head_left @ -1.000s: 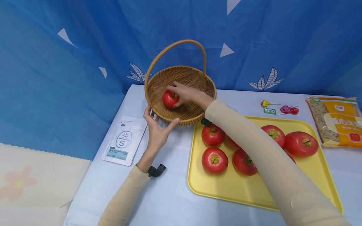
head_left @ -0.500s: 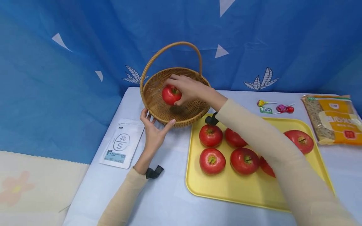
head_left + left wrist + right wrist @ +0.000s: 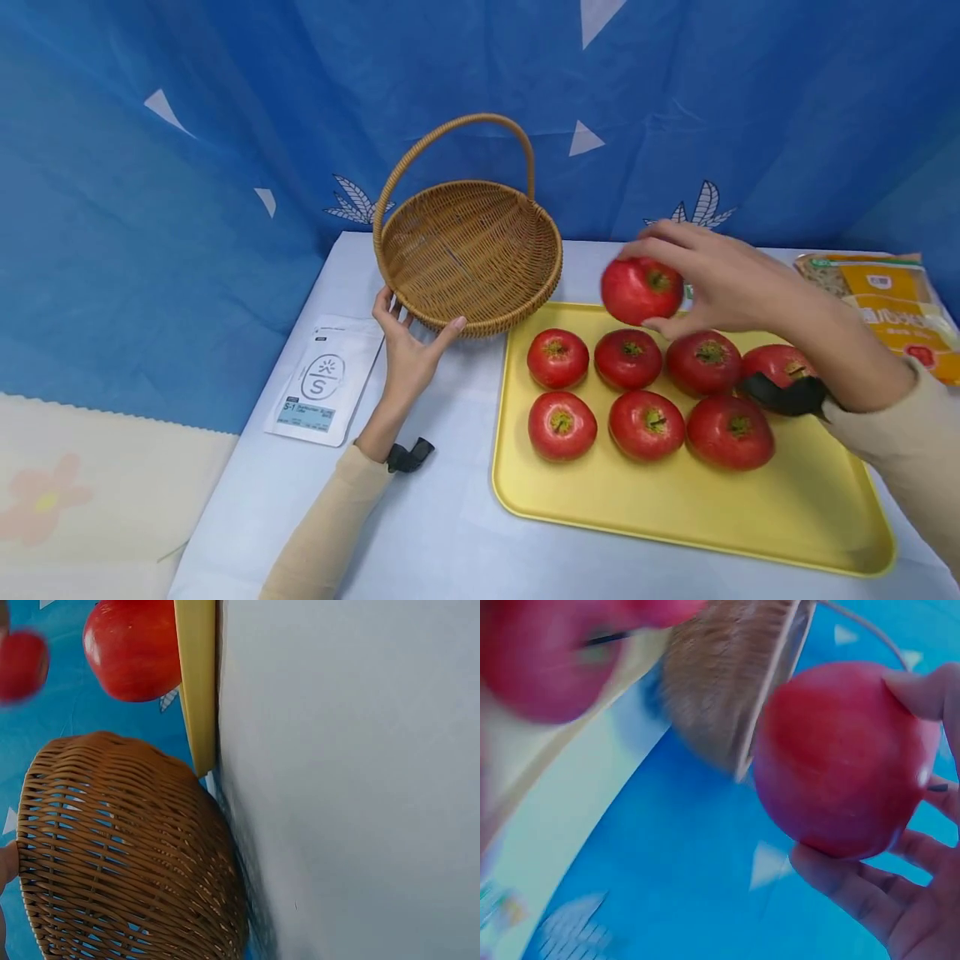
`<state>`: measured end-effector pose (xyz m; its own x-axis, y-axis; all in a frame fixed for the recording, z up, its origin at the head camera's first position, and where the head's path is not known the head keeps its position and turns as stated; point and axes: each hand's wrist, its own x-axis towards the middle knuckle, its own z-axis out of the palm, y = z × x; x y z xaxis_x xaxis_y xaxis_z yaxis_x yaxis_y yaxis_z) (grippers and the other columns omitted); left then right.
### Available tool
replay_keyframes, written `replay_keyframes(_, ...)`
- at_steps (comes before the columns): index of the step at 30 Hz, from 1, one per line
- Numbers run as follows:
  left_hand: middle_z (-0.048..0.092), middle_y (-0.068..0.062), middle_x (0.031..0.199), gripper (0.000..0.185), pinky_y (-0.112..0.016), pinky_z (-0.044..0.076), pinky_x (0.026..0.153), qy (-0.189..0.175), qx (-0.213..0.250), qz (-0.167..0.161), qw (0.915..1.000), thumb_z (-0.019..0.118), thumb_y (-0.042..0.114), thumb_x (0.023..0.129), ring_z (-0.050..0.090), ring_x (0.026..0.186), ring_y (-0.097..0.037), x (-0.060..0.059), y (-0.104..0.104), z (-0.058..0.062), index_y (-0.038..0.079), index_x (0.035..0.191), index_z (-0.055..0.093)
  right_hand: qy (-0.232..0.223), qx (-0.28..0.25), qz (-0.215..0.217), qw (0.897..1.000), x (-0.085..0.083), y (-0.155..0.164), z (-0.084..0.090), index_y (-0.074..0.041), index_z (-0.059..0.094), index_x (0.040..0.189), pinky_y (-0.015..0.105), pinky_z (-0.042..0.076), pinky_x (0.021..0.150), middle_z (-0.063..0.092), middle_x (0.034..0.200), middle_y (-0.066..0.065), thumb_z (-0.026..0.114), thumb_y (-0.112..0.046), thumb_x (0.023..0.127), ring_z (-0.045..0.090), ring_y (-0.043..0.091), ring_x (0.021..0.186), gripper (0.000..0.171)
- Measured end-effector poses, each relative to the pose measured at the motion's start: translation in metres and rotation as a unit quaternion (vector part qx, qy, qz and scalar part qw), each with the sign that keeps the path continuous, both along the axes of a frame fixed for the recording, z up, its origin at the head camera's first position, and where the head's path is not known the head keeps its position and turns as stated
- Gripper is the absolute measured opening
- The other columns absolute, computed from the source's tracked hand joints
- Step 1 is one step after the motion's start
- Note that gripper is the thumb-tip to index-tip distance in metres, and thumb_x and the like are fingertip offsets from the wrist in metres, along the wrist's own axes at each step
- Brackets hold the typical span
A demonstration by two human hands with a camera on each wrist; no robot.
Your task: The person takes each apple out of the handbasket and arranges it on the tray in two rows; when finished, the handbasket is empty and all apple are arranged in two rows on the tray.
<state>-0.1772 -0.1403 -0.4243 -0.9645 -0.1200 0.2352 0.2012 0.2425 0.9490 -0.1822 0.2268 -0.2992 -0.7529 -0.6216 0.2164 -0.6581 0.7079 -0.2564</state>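
Observation:
My right hand [image 3: 678, 287] grips a red apple [image 3: 641, 289] in the air over the far edge of the yellow tray [image 3: 675, 517]. In the right wrist view the same apple [image 3: 840, 757] fills the frame, with my fingers [image 3: 862, 900] curled under it. Several more red apples [image 3: 628, 358] lie in two rows on the tray. The wicker basket [image 3: 468, 250] with its hoop handle stands empty left of the tray. My left hand [image 3: 408, 342] rests against the basket's near wall, thumb and fingers spread. The left wrist view shows the basket's side [image 3: 127, 855] and the tray's edge [image 3: 196, 675].
A white pouch [image 3: 322, 379] lies left of my left hand. An orange food packet [image 3: 892, 308] sits at the far right of the pale table [image 3: 420, 533]. A blue curtain [image 3: 225, 125] hangs right behind the basket.
My right hand lifted the apple out of the basket and carried it right, over the tray. The basket now holds nothing. My left hand stayed at the basket.

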Motion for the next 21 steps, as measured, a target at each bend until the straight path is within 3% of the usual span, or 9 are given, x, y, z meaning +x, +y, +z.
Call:
replay_keyframes(2,0.005,-0.022,0.158,0.108,-0.045,0.021,0.122,0.002,-0.002,0.000,1.0000,0.081,0.017,0.080,0.015,0.148,-0.038,0.001,0.000,0.000,0.006,0.152,0.001,-0.017,0.013,-0.050,0.999,0.026,0.028,-0.008,-0.016,0.059,0.125,0.047,0.059,0.066,0.056,0.118,0.006,0.098,-0.026,0.051,0.054,0.026,0.103,0.084)
replay_keyframes(7,0.004,-0.027,0.157,0.105,-0.048,0.020,0.121,-0.002,-0.004,-0.009,0.9999,0.079,0.011,0.081,0.013,0.147,-0.043,0.008,0.003,0.020,-0.001,0.151,0.000,-0.028,0.042,-0.154,0.987,0.086,0.088,-0.039,-0.011,0.059,0.120,0.049,0.058,0.058,0.054,0.114,0.011,0.101,-0.025,0.037,0.051,0.031,0.099,0.094)
replay_keyframes(10,0.005,-0.027,0.157,0.105,-0.048,0.020,0.122,0.003,-0.009,-0.003,1.0000,0.078,0.010,0.081,0.014,0.147,-0.042,0.008,0.002,0.024,-0.001,0.150,0.001,-0.060,0.054,-0.191,0.978,0.113,0.111,-0.058,-0.010,0.056,0.122,0.034,0.058,0.055,0.053,0.113,0.014,0.101,-0.027,0.037,0.051,0.033,0.096,0.098)
replay_keyframes(14,0.005,-0.027,0.157,0.105,-0.047,0.020,0.122,-0.002,-0.012,0.000,0.9999,0.079,0.011,0.081,0.014,0.147,-0.042,0.009,0.002,0.025,-0.002,0.150,0.001,-0.128,0.059,-0.223,0.965,0.137,0.130,-0.078,-0.009,0.053,0.125,0.025,0.056,0.055,0.052,0.113,0.015,0.099,-0.028,0.045,0.051,0.033,0.095,0.094)
replay_keyframes(21,0.005,-0.029,0.156,0.104,-0.049,0.020,0.122,0.000,-0.009,-0.009,0.9999,0.079,0.011,0.081,0.014,0.147,-0.044,0.011,0.006,0.021,-0.003,0.150,0.001,-0.246,0.084,-0.257,0.931,0.154,0.145,-0.101,-0.004,0.049,0.128,0.045,0.059,0.066,0.050,0.115,0.020,0.093,-0.039,0.057,0.051,0.038,0.098,0.091)
